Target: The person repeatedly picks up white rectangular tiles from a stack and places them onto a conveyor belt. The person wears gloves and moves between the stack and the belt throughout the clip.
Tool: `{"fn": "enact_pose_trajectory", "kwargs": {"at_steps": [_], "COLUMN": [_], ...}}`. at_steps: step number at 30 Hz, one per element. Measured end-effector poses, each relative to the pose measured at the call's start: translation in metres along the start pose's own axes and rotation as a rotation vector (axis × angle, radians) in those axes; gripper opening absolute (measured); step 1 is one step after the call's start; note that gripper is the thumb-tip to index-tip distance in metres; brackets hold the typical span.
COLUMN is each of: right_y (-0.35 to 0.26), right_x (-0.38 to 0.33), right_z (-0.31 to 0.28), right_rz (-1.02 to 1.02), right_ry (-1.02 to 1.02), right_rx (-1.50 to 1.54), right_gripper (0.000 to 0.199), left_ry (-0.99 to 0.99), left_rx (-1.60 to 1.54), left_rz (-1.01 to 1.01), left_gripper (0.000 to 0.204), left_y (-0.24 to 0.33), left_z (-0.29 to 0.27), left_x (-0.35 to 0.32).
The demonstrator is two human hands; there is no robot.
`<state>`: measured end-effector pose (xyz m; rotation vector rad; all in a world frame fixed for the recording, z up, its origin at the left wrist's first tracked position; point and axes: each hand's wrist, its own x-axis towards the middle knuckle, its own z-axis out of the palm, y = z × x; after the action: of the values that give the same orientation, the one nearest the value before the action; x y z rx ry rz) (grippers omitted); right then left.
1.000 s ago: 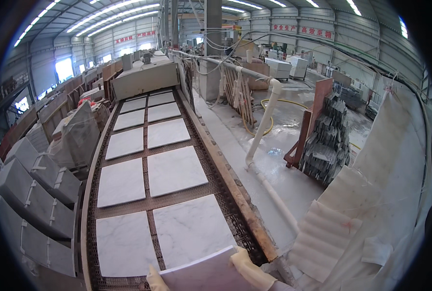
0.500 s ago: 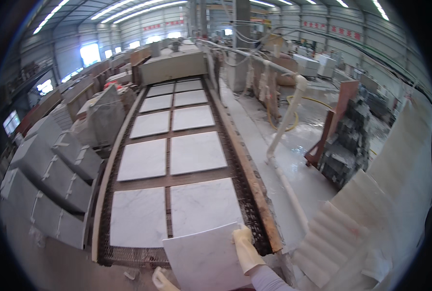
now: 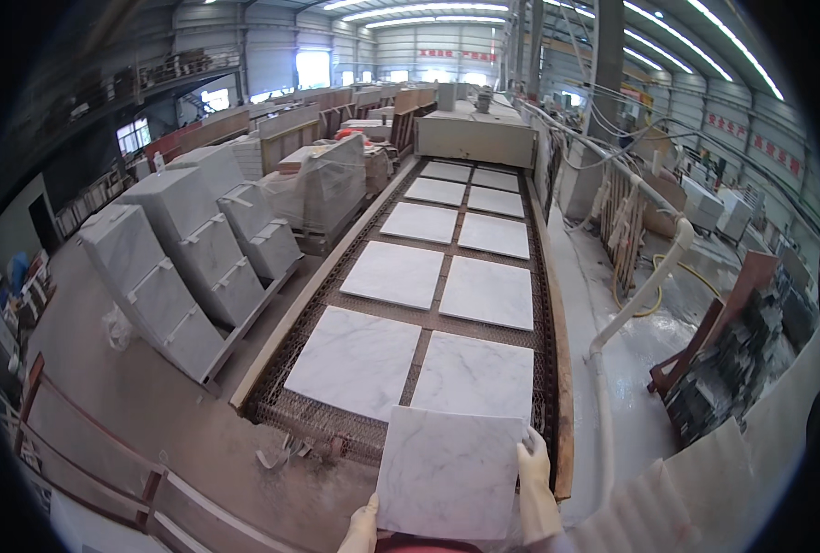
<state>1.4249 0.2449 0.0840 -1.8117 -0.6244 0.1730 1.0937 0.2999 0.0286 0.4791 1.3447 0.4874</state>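
Held slab: the white veined slab [image 3: 451, 475] is held up in front of the near end of the conveyor, with its far edge seen over the nearest right tile [image 3: 476, 370]; whether the two touch cannot be told.
Left glove: the lower left edge is clamped by the left hand [image 3: 361, 523], thumb toward the face; the fingers behind are hidden.
Right glove: the upper right edge is clamped by the fingers of the right hand [image 3: 535, 468].
Mesh belt: two columns of tiles are carried on the mesh belt [image 3: 332, 426], with the nearest left tile [image 3: 355, 359] lying flat beside its neighbour.
Balance: since the slab is gripped lower on the left than on the right, its weight is best shared evenly and twisting avoided.
Corners: the far corners are best guided clear of the nearby tile and the wooden rail [image 3: 565, 415], as chipping could be caused by a knock.
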Motion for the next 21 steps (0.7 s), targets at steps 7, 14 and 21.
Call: {"fn": "enact_pose_trajectory", "kwargs": {"at_steps": [7,14,21], "right_y": [-0.009,0.045,0.043], "right_x": [-0.09,-0.11,-0.118], "right_z": [-0.096,-0.09,-0.062], "right_rz": [0.468,0.532,0.884], "right_ry": [-0.422,-0.759,-0.751], "right_rx": [-0.25,-0.258,0.331], "right_gripper": [0.031,0.053,0.064], "left_ry": [0.019,-0.036,-0.056], "left_rx": [0.064,0.122,0.344], "left_rz": [0.019,0.083,0.045], "left_gripper": [0.06,0.062,0.076], "left_y": [0.007,0.031,0.023], "left_z": [0.003,0.017,0.007], "left_x": [-0.005,-0.032,-0.008]}}
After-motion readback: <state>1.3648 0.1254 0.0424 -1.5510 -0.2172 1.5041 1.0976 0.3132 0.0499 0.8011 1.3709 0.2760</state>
